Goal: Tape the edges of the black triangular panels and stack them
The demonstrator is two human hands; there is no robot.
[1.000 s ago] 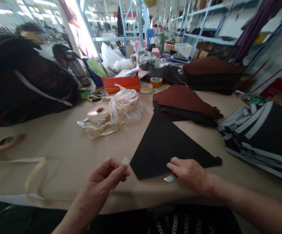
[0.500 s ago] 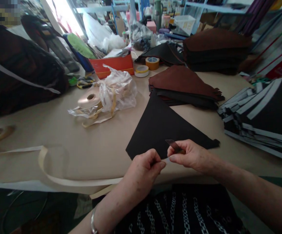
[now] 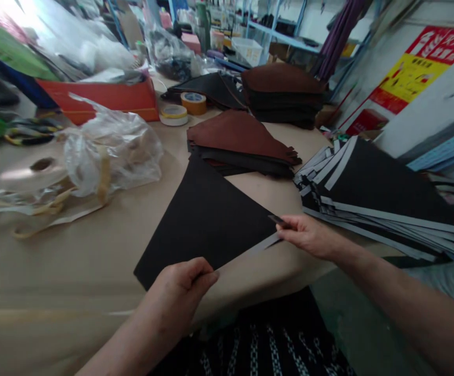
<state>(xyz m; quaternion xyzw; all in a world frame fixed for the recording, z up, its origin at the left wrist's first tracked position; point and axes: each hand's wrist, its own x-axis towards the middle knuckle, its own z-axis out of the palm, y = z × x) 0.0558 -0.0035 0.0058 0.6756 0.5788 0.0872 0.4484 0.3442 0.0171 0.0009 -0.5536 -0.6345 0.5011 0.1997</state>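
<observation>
A black triangular sheet (image 3: 207, 219) lies flat on the tan table (image 3: 73, 266) in front of me. A narrow grey tape strip (image 3: 262, 244) runs along its near edge. My left hand (image 3: 179, 295) pinches one end of the strip at the sheet's near corner. My right hand (image 3: 309, 237) pinches the other end at the right corner, with a small dark flap between its fingertips. Both hands are closed on the strip, which is stretched between them.
A stack of black sheets with grey edge strips (image 3: 375, 193) lies at the right. Brown and black triangles (image 3: 238, 138) are piled behind. Left are a plastic bag (image 3: 109, 149), a ribbon spool (image 3: 34, 172), tape rolls (image 3: 183, 107) and an orange box (image 3: 101, 96).
My hands have moved apart along the sheet's near edge, drawing the strip out between them. The camera has swung right and closer to the table.
</observation>
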